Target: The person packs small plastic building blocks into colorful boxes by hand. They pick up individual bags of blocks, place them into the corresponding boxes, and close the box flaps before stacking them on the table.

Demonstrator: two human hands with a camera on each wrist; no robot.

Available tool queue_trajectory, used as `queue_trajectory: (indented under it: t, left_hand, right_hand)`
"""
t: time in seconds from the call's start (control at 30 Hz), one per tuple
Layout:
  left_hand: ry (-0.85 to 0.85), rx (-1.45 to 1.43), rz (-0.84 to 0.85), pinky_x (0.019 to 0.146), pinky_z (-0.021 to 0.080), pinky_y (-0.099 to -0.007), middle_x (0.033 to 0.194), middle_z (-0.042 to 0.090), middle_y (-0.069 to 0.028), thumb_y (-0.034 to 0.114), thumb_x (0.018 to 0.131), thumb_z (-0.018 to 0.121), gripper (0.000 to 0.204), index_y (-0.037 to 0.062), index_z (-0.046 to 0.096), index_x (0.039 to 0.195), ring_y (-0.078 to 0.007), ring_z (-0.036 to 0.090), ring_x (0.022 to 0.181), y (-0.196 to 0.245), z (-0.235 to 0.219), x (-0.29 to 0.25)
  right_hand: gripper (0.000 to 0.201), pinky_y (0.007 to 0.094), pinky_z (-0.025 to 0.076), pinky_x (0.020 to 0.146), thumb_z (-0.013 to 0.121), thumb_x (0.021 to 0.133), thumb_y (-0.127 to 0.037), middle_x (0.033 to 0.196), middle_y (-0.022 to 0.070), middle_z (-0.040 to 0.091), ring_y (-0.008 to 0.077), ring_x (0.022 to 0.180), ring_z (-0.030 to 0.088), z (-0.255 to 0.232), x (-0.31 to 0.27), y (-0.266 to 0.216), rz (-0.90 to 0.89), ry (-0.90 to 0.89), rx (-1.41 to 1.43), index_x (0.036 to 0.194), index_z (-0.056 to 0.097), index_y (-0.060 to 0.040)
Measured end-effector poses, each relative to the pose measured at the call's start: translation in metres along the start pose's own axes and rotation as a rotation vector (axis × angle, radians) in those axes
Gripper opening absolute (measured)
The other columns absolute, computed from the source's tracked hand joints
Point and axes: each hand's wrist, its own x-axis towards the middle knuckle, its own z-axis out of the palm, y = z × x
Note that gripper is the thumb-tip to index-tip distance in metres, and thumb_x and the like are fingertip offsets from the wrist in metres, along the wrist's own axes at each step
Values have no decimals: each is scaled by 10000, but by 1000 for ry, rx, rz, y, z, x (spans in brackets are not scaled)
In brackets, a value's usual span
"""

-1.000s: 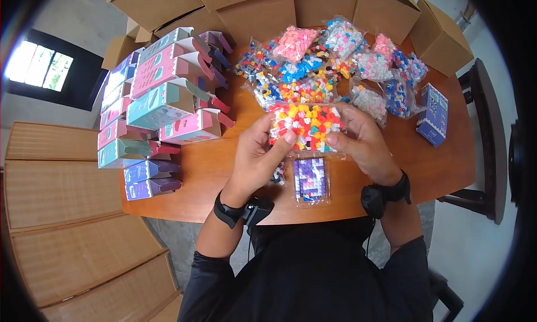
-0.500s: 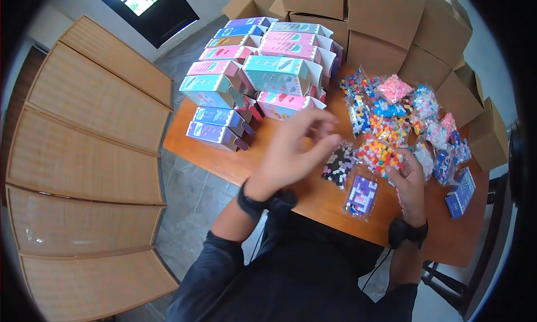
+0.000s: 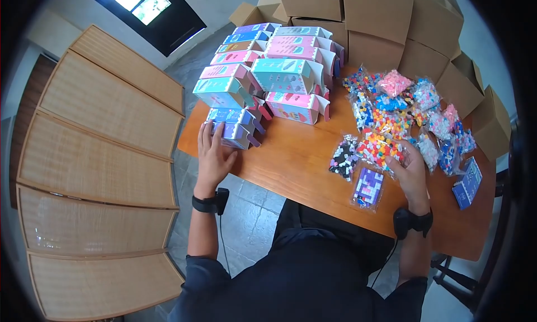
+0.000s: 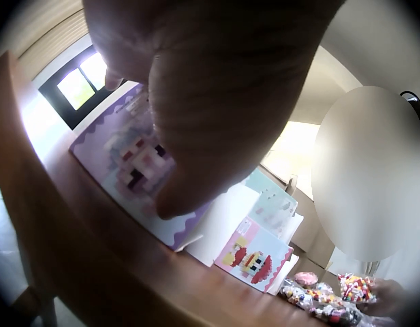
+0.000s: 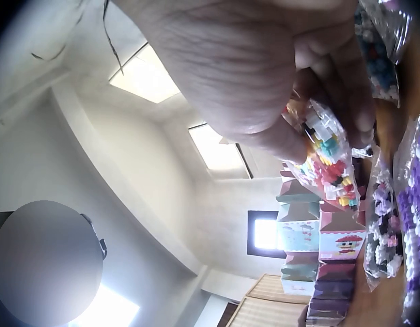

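Observation:
At the left end of the table, my left hand (image 3: 212,161) lies at a small purple box (image 3: 239,135), its fingers fairly straight over the box's left side. The left wrist view shows the thumb in front of the box's printed face (image 4: 138,167), which bears a blocky pixel figure. My right hand (image 3: 413,175) grips a clear bag of small red, yellow and white toy bricks (image 3: 376,147) by its right side. Beside that bag lie a bag of black and white bricks (image 3: 343,158) and a flat clear packet of purple and white bricks (image 3: 369,186).
Several pastel boxes (image 3: 282,73) with open flaps stand stacked behind the left hand. More brick bags (image 3: 394,84) are heaped at the back right, and a blue box (image 3: 467,183) stands near the right edge. Brown cartons (image 3: 375,20) line the far side; a folding screen (image 3: 106,171) stands left.
The left hand has let go of the brick bag and swung left to the purple box. The right hand keeps its grip on the bag, now lower over the table. The head view has turned left.

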Motion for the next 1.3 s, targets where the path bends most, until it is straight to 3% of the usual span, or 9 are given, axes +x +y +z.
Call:
queue_trajectory:
  t: [0.17, 0.37, 0.47, 0.5, 0.6, 0.63, 0.87, 1.07, 1.3]
  left_hand:
    - [133, 109, -71, 1009, 336, -447, 1171, 440, -163, -50, 626, 635, 689, 97, 504, 1286, -370, 404, 1139, 8, 4, -5]
    - [172, 48, -90, 986, 341, -437, 1125, 472, -158, -17, 603, 705, 417, 35, 600, 1003, -365, 419, 1118, 6, -3, -10]
    - [168, 17, 51, 967, 362, -454, 1050, 518, -162, -1, 600, 698, 337, 35, 580, 914, -377, 458, 1078, 25, -22, -13]
    - [137, -102, 117, 906, 407, -439, 984, 566, -158, 12, 611, 701, 329, 30, 573, 913, -371, 517, 1000, 37, -32, -11]
    - [-204, -437, -63, 851, 442, -415, 970, 594, -161, 36, 628, 709, 343, 18, 572, 942, -362, 552, 951, 75, -52, -6]
    - [-247, -354, 96, 742, 470, -366, 976, 580, -150, 81, 669, 738, 441, 6, 553, 1063, -325, 577, 831, 73, -47, -3]
    - [-463, -279, 30, 843, 443, -412, 993, 592, -172, 106, 712, 722, 613, 48, 502, 1281, -363, 568, 939, 100, -39, 11]
    - [-359, -208, 190, 952, 399, -398, 1178, 535, -171, 59, 733, 700, 626, 53, 477, 1318, -352, 495, 1106, 98, -23, 18]
    - [-112, -1, 224, 965, 378, -414, 1144, 537, -148, -41, 667, 619, 581, 57, 538, 1235, -334, 491, 1107, 116, -8, 24]
  right_hand:
    - [390, 245, 480, 826, 644, 845, -32, 1059, 91, 606, 107, 942, 589, -3, 2, 0, -25, 37, 16, 1192, 492, 60]
    - [390, 249, 483, 832, 650, 842, -34, 1059, 92, 605, 112, 947, 592, -3, 1, 2, -25, 26, 39, 1189, 495, 58]
    - [393, 249, 484, 829, 649, 845, -44, 1063, 96, 606, 114, 952, 593, -4, 0, 0, -32, 34, 44, 1192, 493, 57]
    - [395, 248, 484, 827, 649, 847, -48, 1064, 97, 606, 115, 955, 592, -3, -1, -1, -33, 35, 42, 1194, 492, 57]
    - [402, 242, 484, 817, 647, 854, -65, 1073, 97, 607, 110, 957, 589, -1, -1, -5, -46, -3, 67, 1202, 486, 57]
    - [401, 240, 483, 813, 645, 857, -68, 1075, 95, 608, 109, 956, 589, 1, -1, -6, -58, -1, 72, 1204, 485, 54]
    - [354, 224, 473, 817, 611, 893, -77, 1093, 84, 605, 85, 954, 580, -9, 4, 2, -94, 163, 195, 1206, 484, 26]
    - [343, 237, 461, 865, 580, 921, -95, 1106, 92, 599, 96, 991, 575, -2, 5, -7, -151, 270, 275, 1218, 469, 35]
    - [339, 242, 460, 868, 573, 923, -92, 1105, 98, 601, 97, 989, 575, -4, 4, -3, -170, 205, 212, 1213, 470, 50]
